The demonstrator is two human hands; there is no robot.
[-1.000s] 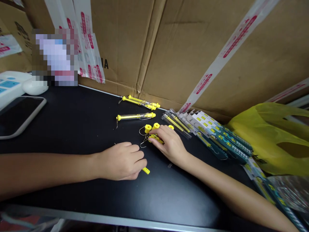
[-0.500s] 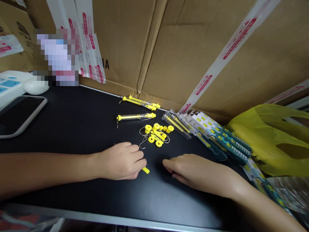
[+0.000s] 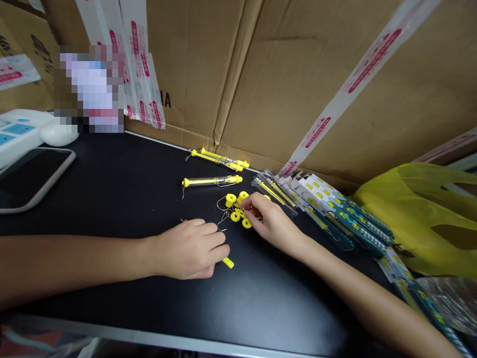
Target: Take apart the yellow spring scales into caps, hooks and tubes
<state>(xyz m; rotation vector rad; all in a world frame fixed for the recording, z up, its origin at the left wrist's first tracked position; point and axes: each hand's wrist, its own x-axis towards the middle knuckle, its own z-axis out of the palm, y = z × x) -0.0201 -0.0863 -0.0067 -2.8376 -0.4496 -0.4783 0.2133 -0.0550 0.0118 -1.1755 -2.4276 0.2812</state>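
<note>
My left hand (image 3: pixel 194 248) is closed low over the black table. A short yellow plastic strip (image 3: pixel 228 262) with small holes sticks out from under its fingers, and the rest of it is hidden. My right hand (image 3: pixel 265 215) reaches into a small pile of yellow plastic caps and rings (image 3: pixel 235 217) mixed with wire hooks (image 3: pixel 219 204). Its thumb and forefinger are pinched at the pile, but what lies between them cannot be made out. Behind the pile is a clear-tubed spring scale (image 3: pixel 212 181) with yellow ends and a hook.
More spring scales (image 3: pixel 218 159) lie by the cardboard box (image 3: pixel 298 74) at the back. On the right are clear-wrapped yellow strips (image 3: pixel 274 191), packaged boxes (image 3: pixel 343 214) and a yellow bag (image 3: pixel 410 219). A phone (image 3: pixel 33 179) and a white power strip (image 3: pixel 22 129) lie on the left.
My right hand has moved forward and left, from the bare table to the pile of yellow parts. My left hand stays closed on the strip in nearly the same place.
</note>
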